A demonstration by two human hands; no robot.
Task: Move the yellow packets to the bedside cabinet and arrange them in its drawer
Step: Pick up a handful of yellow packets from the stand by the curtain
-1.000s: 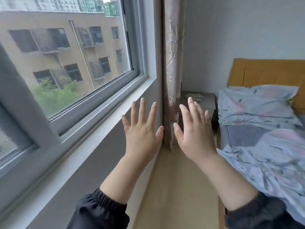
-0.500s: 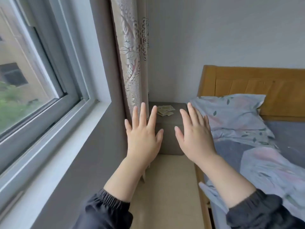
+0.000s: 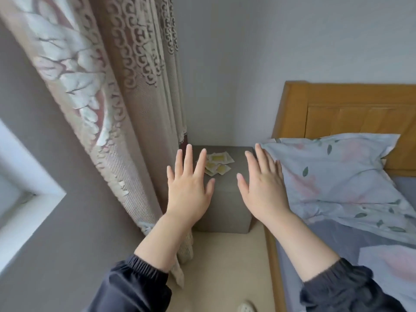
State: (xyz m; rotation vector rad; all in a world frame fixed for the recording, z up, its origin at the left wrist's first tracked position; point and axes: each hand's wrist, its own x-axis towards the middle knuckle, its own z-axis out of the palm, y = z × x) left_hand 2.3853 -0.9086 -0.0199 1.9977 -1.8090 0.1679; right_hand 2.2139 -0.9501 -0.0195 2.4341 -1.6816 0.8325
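I have both hands up in front of me, backs toward the camera. My left hand [image 3: 189, 190] is spread flat with the fingers straight and apart, holding nothing. My right hand [image 3: 263, 190] is the same, open and fanned, thumb out to the side. The two are near each other but apart, with dark gathered sleeve cuffs [image 3: 139, 280] at the wrists.

Between and just beyond my fingertips lies the small heap of square yellow packets with pale borders [image 3: 217, 163]. They overlap loosely on the top of the low grey box-shaped bedside cabinet [image 3: 222, 203], toward its back half. Neither hand touches them. Any print on the packets is too small and soft for me to read.

The cabinet stands in the corner against a plain pale grey wall [image 3: 225, 75]. A beige patterned lace curtain [image 3: 126, 109] hangs just to its left, down to the beige floor [image 3: 225, 266]. On its right is a bed with an orange-brown wooden headboard [image 3: 351, 113]. A light blue floral pillow [image 3: 337, 176] lies close against the cabinet's right edge, on a grey-blue sheet [image 3: 337, 239]. At the far left a white window sill [image 3: 27, 199] juts out from the grey wall below it.
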